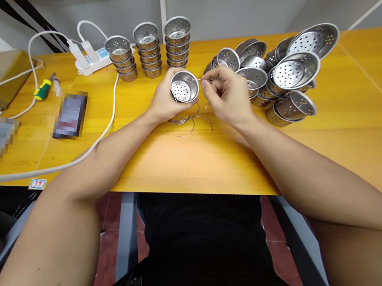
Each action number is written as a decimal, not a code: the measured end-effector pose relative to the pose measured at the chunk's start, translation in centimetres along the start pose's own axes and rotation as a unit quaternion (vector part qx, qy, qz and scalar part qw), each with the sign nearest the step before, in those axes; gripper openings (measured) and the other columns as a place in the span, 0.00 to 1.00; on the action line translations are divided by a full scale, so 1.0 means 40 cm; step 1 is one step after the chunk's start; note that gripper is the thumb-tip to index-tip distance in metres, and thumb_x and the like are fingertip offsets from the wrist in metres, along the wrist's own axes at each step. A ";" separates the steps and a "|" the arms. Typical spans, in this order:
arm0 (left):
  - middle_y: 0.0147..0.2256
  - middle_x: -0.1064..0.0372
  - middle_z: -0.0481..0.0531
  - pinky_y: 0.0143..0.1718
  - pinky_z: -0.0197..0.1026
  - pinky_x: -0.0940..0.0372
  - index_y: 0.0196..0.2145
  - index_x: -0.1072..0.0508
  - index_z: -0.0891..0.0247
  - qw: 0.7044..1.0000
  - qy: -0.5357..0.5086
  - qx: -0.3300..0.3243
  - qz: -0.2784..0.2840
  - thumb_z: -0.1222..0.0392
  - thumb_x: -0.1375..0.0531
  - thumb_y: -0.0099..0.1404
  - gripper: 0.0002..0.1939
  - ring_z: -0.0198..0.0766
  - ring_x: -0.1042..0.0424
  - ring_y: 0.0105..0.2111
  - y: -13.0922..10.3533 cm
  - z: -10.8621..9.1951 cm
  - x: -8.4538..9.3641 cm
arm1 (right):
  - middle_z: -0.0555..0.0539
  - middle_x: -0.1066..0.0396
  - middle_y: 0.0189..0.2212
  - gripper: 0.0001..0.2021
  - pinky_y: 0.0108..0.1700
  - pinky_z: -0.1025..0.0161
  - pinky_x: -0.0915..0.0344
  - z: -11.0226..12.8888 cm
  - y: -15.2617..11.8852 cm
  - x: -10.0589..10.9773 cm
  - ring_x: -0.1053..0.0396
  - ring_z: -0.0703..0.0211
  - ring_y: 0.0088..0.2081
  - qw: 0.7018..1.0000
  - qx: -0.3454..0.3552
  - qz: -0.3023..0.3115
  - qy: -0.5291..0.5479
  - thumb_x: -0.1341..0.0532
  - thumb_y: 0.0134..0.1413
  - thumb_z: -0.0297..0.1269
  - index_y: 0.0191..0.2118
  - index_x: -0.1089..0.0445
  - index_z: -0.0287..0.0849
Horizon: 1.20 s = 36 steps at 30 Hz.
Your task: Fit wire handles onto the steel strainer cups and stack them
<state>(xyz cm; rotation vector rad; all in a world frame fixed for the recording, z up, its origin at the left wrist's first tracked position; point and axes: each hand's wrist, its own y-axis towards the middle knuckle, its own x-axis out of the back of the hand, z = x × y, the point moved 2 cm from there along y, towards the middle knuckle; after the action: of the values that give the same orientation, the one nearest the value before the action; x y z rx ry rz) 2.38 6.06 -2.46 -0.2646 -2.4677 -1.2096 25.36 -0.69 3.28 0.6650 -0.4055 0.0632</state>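
A perforated metal cup (184, 87) sits in my left hand (165, 98), its mouth facing up toward the camera. My fingers wrap round its side. Just right of the rim, my right hand (226, 93) pinches a thin wire (201, 80) between thumb and forefinger; the wire reaches the cup's edge. Below the cup, loose curved wires (192, 120) lie on the yellow table (187, 166), partly hidden by my left hand.
Stacked metal cups (147, 51) stand behind my left hand, and a jumbled pile of cups (277, 74) lies behind my right. Leftward are a power strip (93, 60), white cable (114, 102), screwdriver (43, 89) and blurred phone (70, 115).
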 end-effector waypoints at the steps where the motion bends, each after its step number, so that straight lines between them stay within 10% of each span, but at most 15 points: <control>1: 0.61 0.24 0.56 0.73 0.61 0.25 0.68 0.35 0.50 1.000 -0.001 -0.001 0.001 0.27 0.20 0.60 0.50 0.53 0.18 0.63 -0.001 0.003 -0.005 | 0.54 0.45 0.23 0.28 0.36 0.53 0.32 -0.001 0.000 -0.001 0.43 0.55 0.28 1.000 -0.003 0.003 0.001 0.31 0.70 0.74 0.46 0.26 0.51; 7: 0.69 0.31 0.60 0.76 0.62 0.27 0.77 0.46 0.48 0.998 -0.003 -0.049 0.046 0.24 0.22 0.62 0.59 0.57 0.23 0.71 -0.007 0.003 -0.029 | 0.52 0.41 0.24 0.27 0.37 0.52 0.33 -0.018 0.004 0.000 0.42 0.55 0.28 1.000 -0.004 -0.011 -0.016 0.30 0.71 0.71 0.46 0.24 0.50; 13: 0.70 0.35 0.60 0.79 0.63 0.29 0.78 0.48 0.46 0.996 -0.020 -0.063 0.053 0.30 0.33 0.77 0.45 0.55 0.26 0.73 -0.015 0.011 -0.042 | 0.51 0.41 0.25 0.28 0.38 0.50 0.31 -0.022 0.006 0.007 0.40 0.53 0.29 1.000 -0.001 -0.011 -0.023 0.32 0.72 0.72 0.48 0.24 0.50; 22: 0.60 0.30 0.56 0.78 0.68 0.32 0.66 0.30 0.50 0.999 0.028 -0.017 0.033 0.24 0.21 0.59 0.49 0.57 0.24 0.66 -0.008 -0.001 -0.011 | 0.51 0.38 0.25 0.26 0.39 0.50 0.30 -0.013 0.004 0.010 0.40 0.54 0.29 0.999 -0.009 -0.005 -0.031 0.30 0.71 0.70 0.46 0.23 0.50; 36: 0.58 0.24 0.53 0.66 0.58 0.22 0.66 0.36 0.50 0.997 -0.034 0.004 0.063 0.18 0.21 0.53 0.57 0.50 0.17 0.58 -0.010 -0.030 -0.033 | 0.51 0.38 0.24 0.25 0.41 0.50 0.28 -0.007 -0.002 -0.006 0.38 0.53 0.29 0.999 -0.024 -0.007 -0.045 0.30 0.72 0.69 0.44 0.23 0.50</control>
<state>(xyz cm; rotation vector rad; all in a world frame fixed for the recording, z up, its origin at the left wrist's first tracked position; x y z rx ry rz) 3.76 4.86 -2.64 -0.4595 -2.4708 -1.1552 25.25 -0.57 2.93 0.6238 -0.4874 0.0098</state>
